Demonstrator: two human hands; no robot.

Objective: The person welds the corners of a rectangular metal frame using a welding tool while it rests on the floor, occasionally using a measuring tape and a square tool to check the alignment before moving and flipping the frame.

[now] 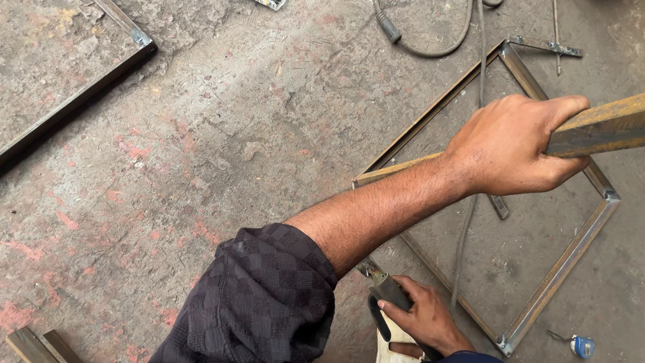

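My left hand reaches across to the right and is closed around a rusty square steel tube, which runs off the right edge above the floor. The arm wears a dark checked sleeve. Low in the view, my right hand grips the black handle of a welding electrode holder, its metal jaw pointing up-left. A grey cable runs away from this hand across a square steel frame lying on the concrete floor. The held tube hangs over that frame's upper part.
A second steel frame lies at the top left. A thick cable with a plug curls at the top. A small blue tape measure sits at the bottom right, and short steel offcuts lie at the bottom left.
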